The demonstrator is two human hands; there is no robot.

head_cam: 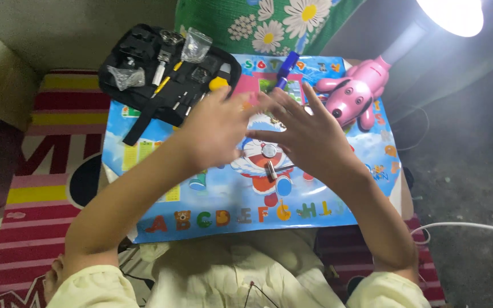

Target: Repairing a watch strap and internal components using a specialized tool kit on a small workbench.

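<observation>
My left hand (218, 128) and my right hand (309, 134) hover side by side over a small blue table top (229, 199) printed with a cartoon and coloured letters. Both hands are spread with fingers apart and hold nothing. Just below them, between the wrists, lies a small round metal watch piece (269, 151) with a short metal part (271, 169) beside it on the table. The left hand looks blurred.
A black open tool case (144, 85) with small tools and clear plastic bags lies at the table's back left. A pink dog-shaped lamp (355, 94) stands at the back right, with a blue pen (285, 67) near it. A white cable (469, 226) runs along the floor at right.
</observation>
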